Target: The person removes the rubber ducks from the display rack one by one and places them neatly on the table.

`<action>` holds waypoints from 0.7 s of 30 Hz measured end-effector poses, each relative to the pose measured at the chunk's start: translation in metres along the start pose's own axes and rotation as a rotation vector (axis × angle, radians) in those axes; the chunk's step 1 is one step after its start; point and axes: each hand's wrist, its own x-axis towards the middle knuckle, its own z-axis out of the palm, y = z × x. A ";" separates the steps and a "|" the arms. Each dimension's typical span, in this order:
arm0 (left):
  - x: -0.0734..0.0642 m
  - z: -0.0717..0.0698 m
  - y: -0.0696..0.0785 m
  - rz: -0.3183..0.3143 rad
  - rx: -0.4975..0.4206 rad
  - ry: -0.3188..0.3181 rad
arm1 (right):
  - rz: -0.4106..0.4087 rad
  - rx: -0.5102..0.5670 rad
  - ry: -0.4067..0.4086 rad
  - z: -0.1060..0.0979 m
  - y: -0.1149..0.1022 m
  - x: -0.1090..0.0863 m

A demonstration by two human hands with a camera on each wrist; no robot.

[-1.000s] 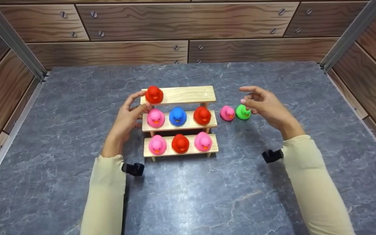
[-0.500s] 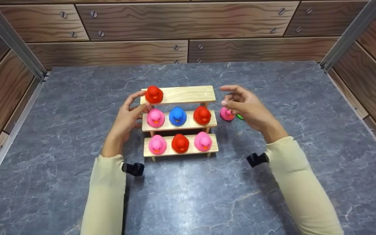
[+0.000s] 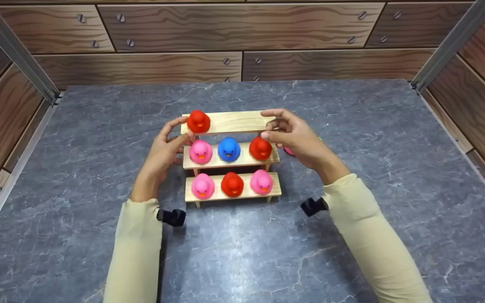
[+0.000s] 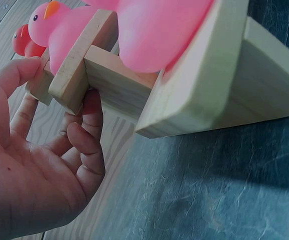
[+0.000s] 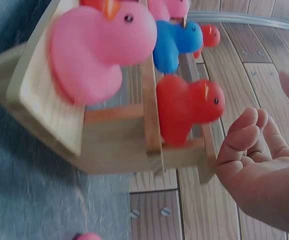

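A three-tier wooden display stand [image 3: 238,122] bears rubber ducks. On the top tier's left end sits a red duck [image 3: 198,121]. Pink [image 3: 201,152], blue [image 3: 229,149] and red [image 3: 260,148] ducks fill the middle tier. Along the bottom are a pink duck [image 3: 203,186], a red duck [image 3: 232,184] and another pink duck [image 3: 262,182]. My left hand [image 3: 160,155] holds the stand's left side, its fingers curled at the tier ends in the left wrist view. At the top tier's right end hovers my right hand [image 3: 303,141], holding nothing, fingers partly bent and thumb apart.
Behind my right hand, a pink duck [image 3: 289,151] on the table is mostly hidden; only a green sliver shows beside it. The grey marble-patterned table [image 3: 242,252] has wood-patterned walls [image 3: 242,27] at the back and both sides.
My right hand has moved left, from over the green duck on the table to the stand's top right end. The left hand and the ducks stay put.
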 end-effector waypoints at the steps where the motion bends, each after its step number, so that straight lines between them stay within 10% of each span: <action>1: 0.000 0.000 0.000 -0.001 0.000 -0.001 | -0.002 0.001 -0.009 0.002 -0.001 0.000; 21: 0.000 0.000 0.001 -0.009 0.017 0.012 | 0.000 -0.102 -0.043 0.042 -0.021 0.021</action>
